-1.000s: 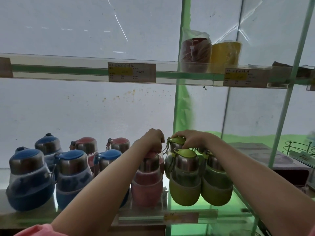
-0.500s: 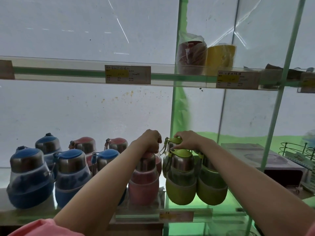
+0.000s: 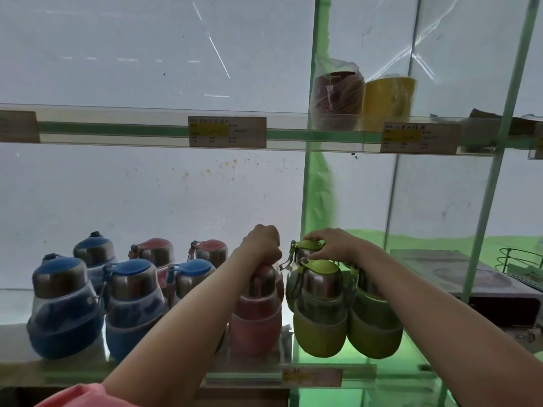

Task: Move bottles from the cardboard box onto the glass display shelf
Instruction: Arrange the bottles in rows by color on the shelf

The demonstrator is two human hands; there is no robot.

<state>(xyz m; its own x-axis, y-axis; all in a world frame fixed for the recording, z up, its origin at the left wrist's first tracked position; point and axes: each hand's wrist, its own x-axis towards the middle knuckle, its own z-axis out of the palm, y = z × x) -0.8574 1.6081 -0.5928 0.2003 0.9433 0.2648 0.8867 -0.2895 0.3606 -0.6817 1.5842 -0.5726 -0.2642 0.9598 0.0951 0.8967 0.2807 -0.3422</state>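
Observation:
My left hand (image 3: 262, 242) is closed over the cap of a pink bottle (image 3: 255, 318) that stands on the glass display shelf (image 3: 44, 368). My right hand (image 3: 333, 245) rests with its fingers on the green lid of a rear green bottle (image 3: 307, 247), behind two more green bottles (image 3: 320, 312) (image 3: 374, 321). Several blue bottles (image 3: 63, 306) and pink-lidded bottles (image 3: 155, 251) stand in rows to the left. The cardboard box is out of view.
An upper glass shelf (image 3: 117, 129) carries price labels (image 3: 226, 131), a bagged dark red item (image 3: 338, 92) and a yellow container (image 3: 389, 95). Green frame posts (image 3: 311, 183) (image 3: 496, 171) rise at centre and right. A dark appliance (image 3: 482, 283) sits on the right.
The view has shifted slightly; both hands stay on their bottle tops. The right hand's fingers have spread a little on the green lid.

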